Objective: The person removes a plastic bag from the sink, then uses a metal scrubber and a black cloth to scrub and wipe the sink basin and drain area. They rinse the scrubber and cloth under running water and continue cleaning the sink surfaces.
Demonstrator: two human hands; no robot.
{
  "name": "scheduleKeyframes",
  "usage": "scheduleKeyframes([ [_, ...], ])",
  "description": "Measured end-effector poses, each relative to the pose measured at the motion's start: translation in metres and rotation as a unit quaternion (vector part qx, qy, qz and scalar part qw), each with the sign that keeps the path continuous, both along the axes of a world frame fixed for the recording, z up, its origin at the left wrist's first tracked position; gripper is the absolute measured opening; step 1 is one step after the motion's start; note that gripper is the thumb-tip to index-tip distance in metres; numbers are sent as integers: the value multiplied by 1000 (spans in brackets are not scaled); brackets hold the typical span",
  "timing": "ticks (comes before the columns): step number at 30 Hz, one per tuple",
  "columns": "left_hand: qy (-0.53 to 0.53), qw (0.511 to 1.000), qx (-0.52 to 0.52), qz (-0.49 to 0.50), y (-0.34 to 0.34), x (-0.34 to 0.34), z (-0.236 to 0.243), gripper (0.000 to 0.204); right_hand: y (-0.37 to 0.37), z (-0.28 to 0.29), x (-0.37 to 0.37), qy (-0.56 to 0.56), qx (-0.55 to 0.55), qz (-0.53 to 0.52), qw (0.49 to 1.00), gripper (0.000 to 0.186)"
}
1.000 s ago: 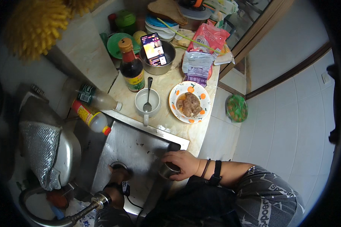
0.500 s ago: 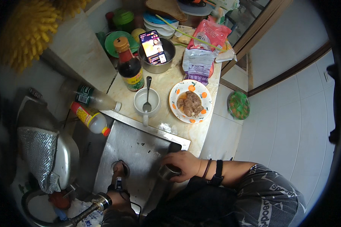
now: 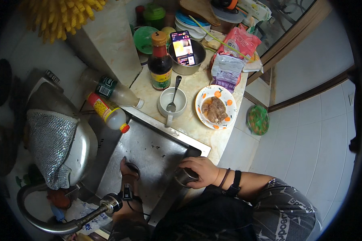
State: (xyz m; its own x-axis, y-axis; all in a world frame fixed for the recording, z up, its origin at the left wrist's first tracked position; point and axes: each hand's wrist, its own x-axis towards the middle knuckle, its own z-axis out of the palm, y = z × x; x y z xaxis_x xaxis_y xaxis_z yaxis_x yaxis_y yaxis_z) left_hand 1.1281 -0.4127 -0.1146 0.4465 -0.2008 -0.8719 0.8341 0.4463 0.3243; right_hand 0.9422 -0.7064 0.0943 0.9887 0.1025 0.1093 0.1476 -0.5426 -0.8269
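One cylindrical metal cup (image 3: 184,177), right hand (image 3: 202,170) gripping; left hand (image 3: 127,168) at round steel-sink drain (image 3: 134,168), grip unclear.

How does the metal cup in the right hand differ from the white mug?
Color: the metal cup is dark grey, the white mug white. Support: the right hand grips the metal cup, while the white mug stands untouched on the counter. Contents: the white mug holds a spoon; none shows in the metal cup. Both are round vessels.
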Motion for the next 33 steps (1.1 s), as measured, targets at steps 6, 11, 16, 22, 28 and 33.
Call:
scheduleKeyframes([
  [6,-140,936,317,71,20,-16,-49,41,0,-5,-2,5,-22,-1,1000,65],
  [11,7,987,69,147,33,-8,-55,32,-1,-3,0,-8,-11,0,1000,63],
  [16,-70,994,48,-62,48,-8,-64,34,0,0,0,-2,-9,4,1000,62],
  [22,-353,548,389,-650,79,-19,-56,37,1,-10,2,-48,-8,5,999,64],
  [28,-353,585,329,-651,94,-22,-28,42,1,-14,3,-47,-17,-7,999,62],
  [33,-187,870,228,-394,142,-40,19,45,4,-10,5,-79,-3,-5,997,59],
])
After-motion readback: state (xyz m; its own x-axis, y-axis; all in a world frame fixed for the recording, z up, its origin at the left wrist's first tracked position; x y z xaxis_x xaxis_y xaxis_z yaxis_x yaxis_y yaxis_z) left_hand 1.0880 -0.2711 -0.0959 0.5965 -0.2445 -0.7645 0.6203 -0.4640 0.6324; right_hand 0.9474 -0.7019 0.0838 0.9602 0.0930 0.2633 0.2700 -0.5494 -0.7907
